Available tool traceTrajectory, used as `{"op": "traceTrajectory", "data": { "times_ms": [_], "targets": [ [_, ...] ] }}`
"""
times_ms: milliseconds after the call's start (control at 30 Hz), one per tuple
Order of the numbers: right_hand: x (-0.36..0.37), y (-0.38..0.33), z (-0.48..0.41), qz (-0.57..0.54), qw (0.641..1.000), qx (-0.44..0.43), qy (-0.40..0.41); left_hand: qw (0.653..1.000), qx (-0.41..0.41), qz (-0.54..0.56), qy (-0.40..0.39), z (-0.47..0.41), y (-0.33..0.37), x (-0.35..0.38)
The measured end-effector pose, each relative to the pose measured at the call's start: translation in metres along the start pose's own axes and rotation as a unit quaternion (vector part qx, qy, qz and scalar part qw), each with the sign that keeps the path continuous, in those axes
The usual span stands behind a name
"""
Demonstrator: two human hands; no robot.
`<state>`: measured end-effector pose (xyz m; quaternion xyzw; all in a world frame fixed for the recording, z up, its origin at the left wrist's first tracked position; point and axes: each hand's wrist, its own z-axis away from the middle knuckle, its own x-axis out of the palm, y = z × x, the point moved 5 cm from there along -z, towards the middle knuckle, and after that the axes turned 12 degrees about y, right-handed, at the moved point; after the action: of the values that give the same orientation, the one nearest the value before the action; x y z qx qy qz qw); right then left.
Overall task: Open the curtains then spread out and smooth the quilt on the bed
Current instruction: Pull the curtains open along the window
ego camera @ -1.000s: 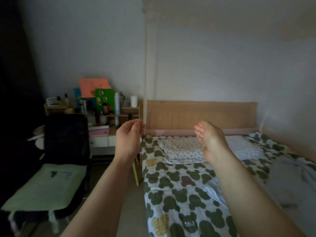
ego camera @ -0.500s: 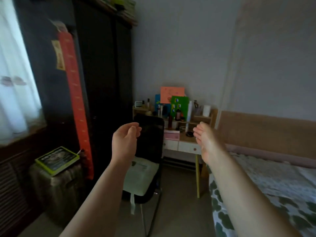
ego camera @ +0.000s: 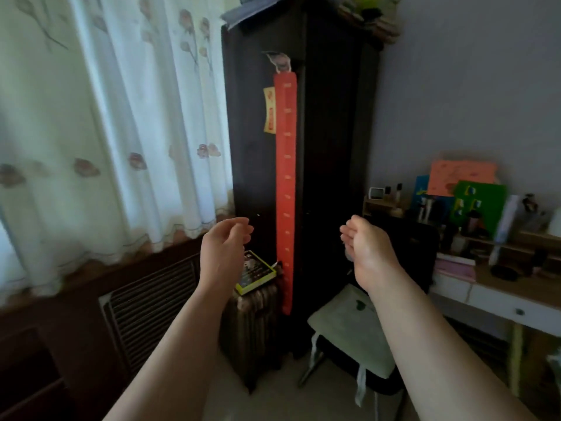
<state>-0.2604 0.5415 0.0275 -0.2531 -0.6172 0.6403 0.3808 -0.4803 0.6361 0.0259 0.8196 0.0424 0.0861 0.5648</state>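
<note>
White sheer curtains (ego camera: 106, 123) with faded flower prints hang drawn across the window on the left, their hem just above a dark wooden sill. My left hand (ego camera: 224, 247) is raised in front of me, fingers loosely curled, holding nothing, a little right of the curtain's edge. My right hand (ego camera: 367, 247) is raised level with it, fingers relaxed and empty, in front of the dark wardrobe (ego camera: 318, 177). The bed and quilt are out of view.
A red height chart (ego camera: 286, 192) hangs on the wardrobe. Below stand a striped suitcase (ego camera: 252, 323) with a yellow-edged book (ego camera: 256, 273), a black chair (ego camera: 394, 299) with a green cushion, and a cluttered desk (ego camera: 491, 287) at right. A radiator cover (ego camera: 151, 305) sits under the window.
The view has swung left from the bed past the desk to the wardrobe and curtains. Both hands stay raised and empty in the same pose.
</note>
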Motion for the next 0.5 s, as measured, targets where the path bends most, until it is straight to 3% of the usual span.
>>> {"op": "traceTrajectory", "data": {
  "times_ms": [500],
  "targets": [
    [0.257,0.044,-0.022,0.013,0.985,0.003,-0.175,0.983,0.0,-0.053,0.177,-0.135,-0.041,-0.143]
  ]
}}
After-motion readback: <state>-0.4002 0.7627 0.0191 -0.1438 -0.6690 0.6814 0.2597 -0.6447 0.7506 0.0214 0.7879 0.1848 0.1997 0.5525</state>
